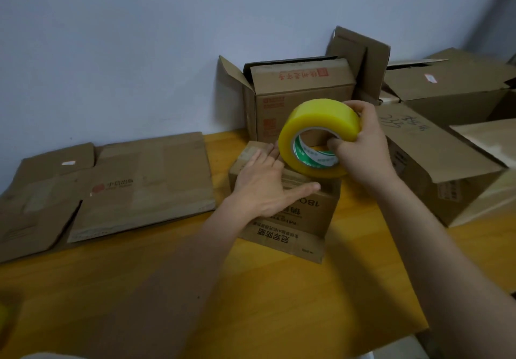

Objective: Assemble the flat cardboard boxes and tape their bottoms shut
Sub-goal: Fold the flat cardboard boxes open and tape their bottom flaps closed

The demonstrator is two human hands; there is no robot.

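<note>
Yellow tape roll (pixel 318 138): one; hands: two.

Small brown box (pixel 290 213) sits upside down on the tabletop (pixel 139 289), flaps closed; yellow tape roll (pixel 318 138) tilted on its top; flattened boxes (pixel 134 182) lie left.

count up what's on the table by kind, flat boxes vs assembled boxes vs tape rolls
flat cardboard boxes: 2, a large one and one under it at the left edge
assembled cardboard boxes: 5, the small one being taped, one behind it, one at right, two at the back right
yellow tape roll: 1
total: 8
</note>
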